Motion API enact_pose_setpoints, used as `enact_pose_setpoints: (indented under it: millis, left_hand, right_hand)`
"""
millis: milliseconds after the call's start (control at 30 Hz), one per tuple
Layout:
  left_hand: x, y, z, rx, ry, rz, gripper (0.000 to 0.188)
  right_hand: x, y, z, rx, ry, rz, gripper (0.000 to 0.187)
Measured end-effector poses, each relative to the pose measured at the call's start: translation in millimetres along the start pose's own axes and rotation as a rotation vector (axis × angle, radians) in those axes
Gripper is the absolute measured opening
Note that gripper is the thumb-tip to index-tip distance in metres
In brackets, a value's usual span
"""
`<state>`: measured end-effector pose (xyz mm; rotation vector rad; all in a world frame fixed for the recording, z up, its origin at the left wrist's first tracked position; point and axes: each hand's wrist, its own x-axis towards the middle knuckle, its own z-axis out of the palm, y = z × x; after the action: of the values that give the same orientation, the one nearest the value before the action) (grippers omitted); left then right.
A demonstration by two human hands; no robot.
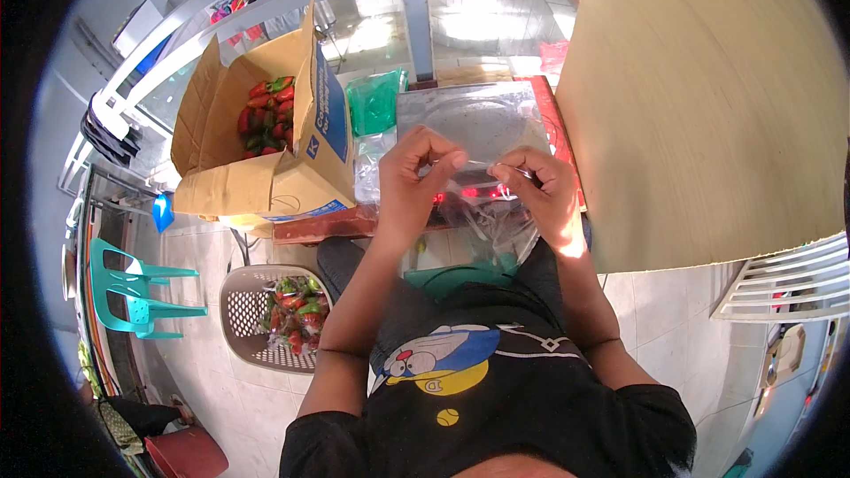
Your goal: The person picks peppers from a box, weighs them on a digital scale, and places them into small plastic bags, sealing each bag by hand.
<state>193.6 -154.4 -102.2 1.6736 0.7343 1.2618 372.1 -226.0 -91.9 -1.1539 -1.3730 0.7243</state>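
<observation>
Both my hands pinch the top edge of a clear plastic bag [482, 217], which hangs down in front of a digital scale. The bag's mouth stretches between my fingertips, and nothing shows inside it. My left hand [414, 168] is closed with thumb and forefinger on one side of the bag. On the other side my right hand [542, 188] grips the plastic the same way. Just beyond my hands lies the scale's flat metal plate [474, 115]. Its red lit display shows partly through the bag. A green see-through sheet or tray, hard to make out, is at my lap.
At left stands an open cardboard box [292, 181] of red and green peppers [268, 115]. A plastic basket [239, 350] on the floor holds bagged peppers [297, 314]. Green plastic bags [376, 102] lie beside the scale. A large wooden board [708, 115] borders the right; a teal chair [133, 288] stands left.
</observation>
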Motion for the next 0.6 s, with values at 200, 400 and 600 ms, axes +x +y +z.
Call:
enact_pose_setpoints:
  millis: [200,400,600]
  left_hand:
    - [4.8,0.9,8.1,0.204,0.023,0.139,0.022]
    - [9.5,-16.1,-3.7,-0.038,0.127,0.035,0.023]
    - [9.2,-8.7,-1.5,-0.103,0.122,0.019,0.019]
  right_hand:
    - [-0.4,-4.4,-1.5,-0.062,-0.012,0.02,0.015]
    - [3.4,-4.4,-28.1,-0.031,-0.039,0.107,0.01]
    - [3.0,11.3,-42.6,0.261,0.081,0.19,0.011]
